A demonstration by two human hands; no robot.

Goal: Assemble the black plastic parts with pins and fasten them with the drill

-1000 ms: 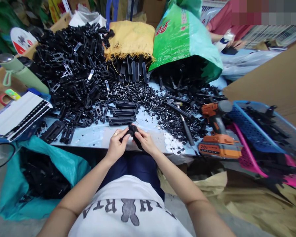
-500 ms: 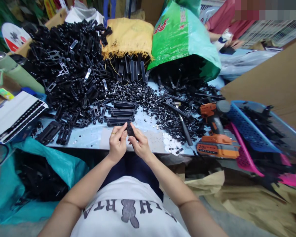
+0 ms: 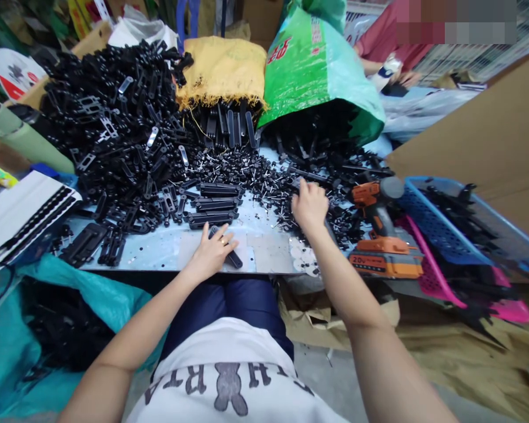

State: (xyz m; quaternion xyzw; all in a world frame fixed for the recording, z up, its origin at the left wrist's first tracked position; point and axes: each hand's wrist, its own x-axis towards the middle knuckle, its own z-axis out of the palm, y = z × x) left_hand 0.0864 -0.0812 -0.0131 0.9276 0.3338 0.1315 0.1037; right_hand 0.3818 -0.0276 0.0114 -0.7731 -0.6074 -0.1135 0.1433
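Note:
My left hand (image 3: 214, 249) lies over a black plastic bar (image 3: 233, 257) at the table's front edge, its fingers spread and touching the bar. My right hand (image 3: 310, 205) is curled around the upper part of a hammer, among the small parts right of centre. The hammer's head is mostly hidden by the fingers; part of its dark handle (image 3: 330, 230) shows beside my wrist. Just beyond my left hand, several black bars (image 3: 214, 204) are stacked in rows. Small black pins with metal shanks (image 3: 264, 182) spread across the middle of the table.
A large heap of black parts (image 3: 110, 123) fills the left. A yellow sack (image 3: 223, 67) and a green bag (image 3: 300, 70) spill parts at the back. An orange cordless drill (image 3: 383, 255) stands near a blue basket (image 3: 445, 235) at right. A co-worker's arm (image 3: 379, 61) shows beyond.
Both hands held a black part together earlier. They have separated: my left hand now rests spread on the bar, and my right hand has moved right and forward onto the hammer.

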